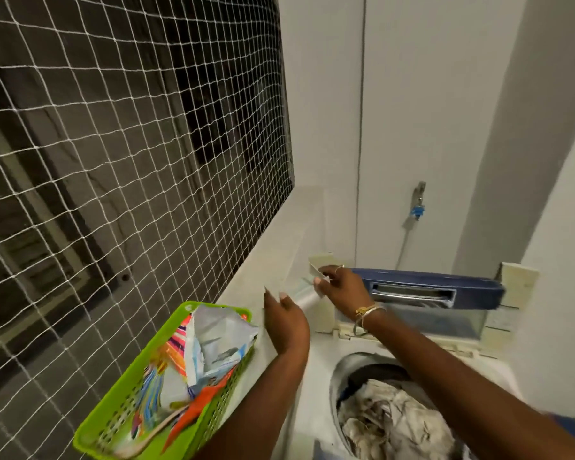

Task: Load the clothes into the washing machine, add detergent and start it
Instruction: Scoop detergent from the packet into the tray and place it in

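A white top-loading washing machine (316, 386) stands at the lower right with its blue-edged lid (429, 277) raised. Its drum holds crumpled pale and dark clothes (392, 419). Over the machine's back left corner, my left hand (284, 322) wraps around a blurred translucent container (307, 298). My right hand (341, 288), with bangles on the wrist, pinches the container's upper end, where a small white piece sticks up. A green plastic basket (113, 406) on the ledge at the left holds an opened colourful detergent packet (213, 340).
A window covered with white netting (130, 144) fills the left side. On the white back wall a tap with a blue fitting (418, 207) feeds a hose down behind the machine. A wall corner stands close on the right.
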`<state>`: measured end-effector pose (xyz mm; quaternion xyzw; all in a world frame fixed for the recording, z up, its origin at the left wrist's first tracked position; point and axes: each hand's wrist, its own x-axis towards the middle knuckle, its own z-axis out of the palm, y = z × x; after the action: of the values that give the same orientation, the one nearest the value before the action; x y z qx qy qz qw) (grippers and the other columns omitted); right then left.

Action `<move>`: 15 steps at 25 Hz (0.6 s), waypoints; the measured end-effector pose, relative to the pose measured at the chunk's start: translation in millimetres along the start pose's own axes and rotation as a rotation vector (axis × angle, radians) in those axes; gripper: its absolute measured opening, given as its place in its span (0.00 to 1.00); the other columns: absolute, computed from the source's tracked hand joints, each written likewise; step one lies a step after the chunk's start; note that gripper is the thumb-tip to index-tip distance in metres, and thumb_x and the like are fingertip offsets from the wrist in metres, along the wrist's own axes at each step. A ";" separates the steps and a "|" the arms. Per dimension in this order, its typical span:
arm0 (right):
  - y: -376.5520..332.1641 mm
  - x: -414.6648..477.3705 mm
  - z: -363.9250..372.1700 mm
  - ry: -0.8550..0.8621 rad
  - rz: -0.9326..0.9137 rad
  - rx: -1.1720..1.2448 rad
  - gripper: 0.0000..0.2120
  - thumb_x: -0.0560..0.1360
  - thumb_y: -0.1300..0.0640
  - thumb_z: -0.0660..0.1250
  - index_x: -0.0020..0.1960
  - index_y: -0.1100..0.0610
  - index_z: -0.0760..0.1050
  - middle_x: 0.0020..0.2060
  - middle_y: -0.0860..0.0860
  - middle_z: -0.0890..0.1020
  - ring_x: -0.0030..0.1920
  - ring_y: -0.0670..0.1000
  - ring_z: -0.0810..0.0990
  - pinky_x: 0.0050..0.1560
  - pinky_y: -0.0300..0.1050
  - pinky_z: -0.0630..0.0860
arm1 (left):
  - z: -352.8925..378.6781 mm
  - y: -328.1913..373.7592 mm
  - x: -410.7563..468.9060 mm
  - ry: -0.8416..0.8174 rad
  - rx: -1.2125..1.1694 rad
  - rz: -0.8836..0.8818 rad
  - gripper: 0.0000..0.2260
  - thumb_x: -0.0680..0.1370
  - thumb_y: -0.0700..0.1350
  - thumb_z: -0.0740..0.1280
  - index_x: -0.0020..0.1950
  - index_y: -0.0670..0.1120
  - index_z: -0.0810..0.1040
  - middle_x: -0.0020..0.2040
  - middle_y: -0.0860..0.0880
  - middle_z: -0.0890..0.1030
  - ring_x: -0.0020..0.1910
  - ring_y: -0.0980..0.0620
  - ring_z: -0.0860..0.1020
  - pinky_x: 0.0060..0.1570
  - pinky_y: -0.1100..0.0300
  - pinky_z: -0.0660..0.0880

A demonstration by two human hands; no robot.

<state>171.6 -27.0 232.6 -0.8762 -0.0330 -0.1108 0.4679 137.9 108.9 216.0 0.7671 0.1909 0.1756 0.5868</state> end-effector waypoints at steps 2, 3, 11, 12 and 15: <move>8.9 -21.7 -11.6 0.082 0.017 0.003 0.10 0.77 0.47 0.68 0.50 0.52 0.83 0.42 0.47 0.86 0.43 0.48 0.84 0.45 0.44 0.77 | -3.1 0.6 -13.7 -0.033 -0.032 -0.016 0.15 0.84 0.49 0.56 0.66 0.44 0.73 0.65 0.42 0.78 0.64 0.40 0.75 0.62 0.50 0.72; 15.8 -32.4 -15.6 0.124 0.035 0.026 0.09 0.77 0.47 0.68 0.49 0.52 0.82 0.40 0.47 0.85 0.42 0.47 0.84 0.45 0.44 0.79 | -4.0 1.3 -22.1 -0.053 -0.057 -0.031 0.11 0.84 0.48 0.57 0.61 0.45 0.75 0.60 0.43 0.79 0.60 0.40 0.77 0.56 0.52 0.73; 62.8 -104.8 -45.6 0.322 0.250 0.200 0.05 0.77 0.48 0.70 0.47 0.50 0.79 0.39 0.46 0.84 0.41 0.44 0.83 0.41 0.40 0.79 | 20.9 -15.7 -73.2 -0.244 -0.047 -0.045 0.04 0.83 0.44 0.61 0.57 0.48 0.73 0.58 0.43 0.80 0.50 0.45 0.76 0.48 0.55 0.73; 70.5 -109.3 -50.5 0.338 0.279 0.199 0.06 0.76 0.49 0.70 0.47 0.50 0.78 0.39 0.46 0.84 0.40 0.45 0.83 0.39 0.37 0.77 | 27.6 -19.1 -77.8 -0.264 -0.039 -0.033 0.04 0.83 0.44 0.61 0.57 0.48 0.73 0.57 0.43 0.80 0.48 0.47 0.75 0.46 0.57 0.71; 99.0 -115.4 -60.3 0.375 0.333 0.222 0.08 0.75 0.48 0.71 0.46 0.52 0.78 0.39 0.48 0.84 0.40 0.47 0.82 0.40 0.42 0.78 | 46.6 -27.4 -86.6 -0.332 -0.027 -0.027 0.04 0.83 0.45 0.62 0.57 0.48 0.73 0.57 0.44 0.80 0.48 0.48 0.74 0.46 0.57 0.70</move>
<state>65.5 -127.0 158.6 -0.7769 0.1870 -0.1884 0.5710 83.6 33.4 173.9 0.7749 0.0995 0.0410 0.6228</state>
